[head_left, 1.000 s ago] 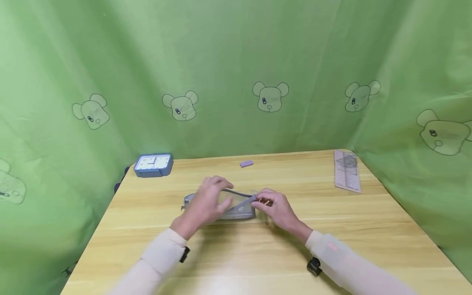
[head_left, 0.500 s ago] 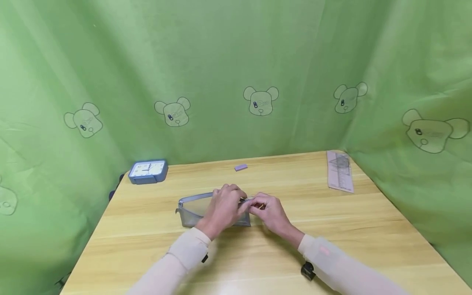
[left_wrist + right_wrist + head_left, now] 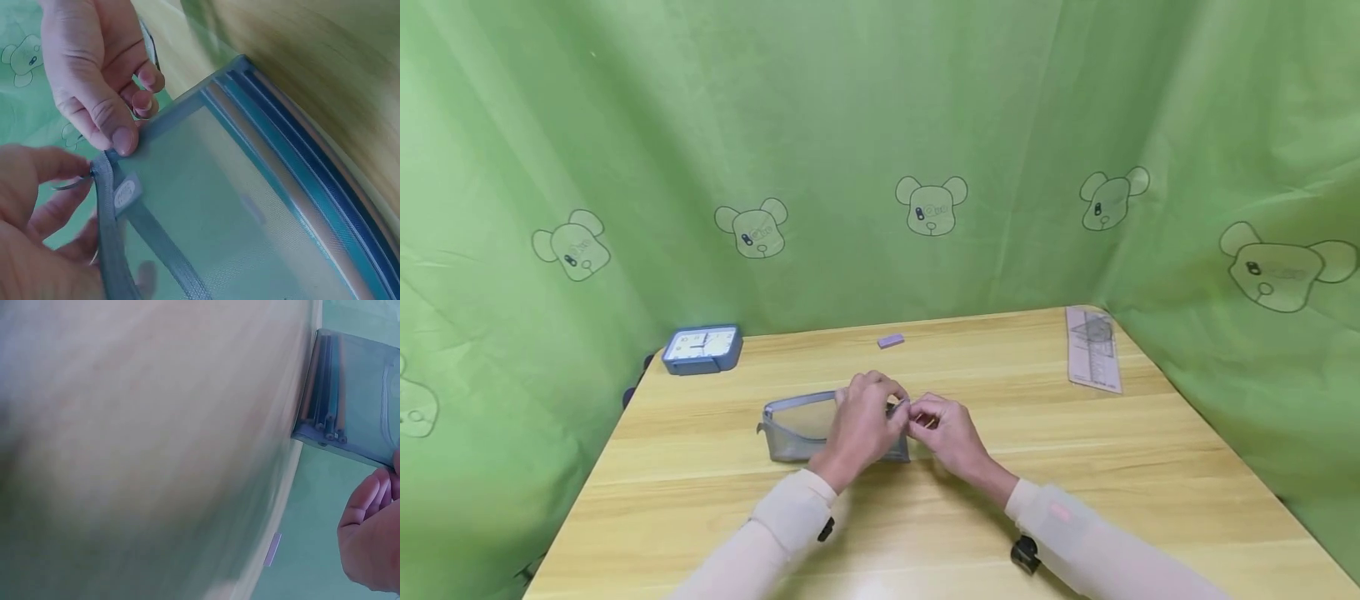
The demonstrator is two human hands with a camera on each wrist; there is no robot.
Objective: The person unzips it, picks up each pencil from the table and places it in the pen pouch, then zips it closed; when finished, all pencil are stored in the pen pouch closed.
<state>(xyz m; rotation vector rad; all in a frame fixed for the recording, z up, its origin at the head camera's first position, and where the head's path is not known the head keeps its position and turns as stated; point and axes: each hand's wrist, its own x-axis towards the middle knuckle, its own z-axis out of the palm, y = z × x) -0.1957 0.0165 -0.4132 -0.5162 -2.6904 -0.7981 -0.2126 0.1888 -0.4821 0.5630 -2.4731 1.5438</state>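
A see-through grey mesh pencil case point(image 3: 788, 444) sits lengthwise on the table, its zipped top gaping at the left part. My left hand point(image 3: 861, 425) reaches over the case and pinches the zipper end near its right top corner; a thin metal ring shows by the fingertips in the left wrist view. Right beside it, my right hand point(image 3: 953, 435) pinches the same corner between thumb and finger. Several pencils point(image 3: 294, 156), blue, teal and tan, lie along the bottom inside the case. A small tag point(image 3: 127, 195) with a white oval hangs by the zipper.
A blue alarm clock point(image 3: 702, 348) stands at the back left of the wooden table point(image 3: 1037, 367). Near the back edge lies a purple eraser point(image 3: 891, 341). Clear rulers on a pink sheet point(image 3: 1092, 358) are at the back right. Green curtain point(image 3: 850, 125) surrounds the table's far sides.
My left hand has moved right along the case to its right corner, meeting my right hand there. The right hand has stayed at the corner; over the last half second little differs.
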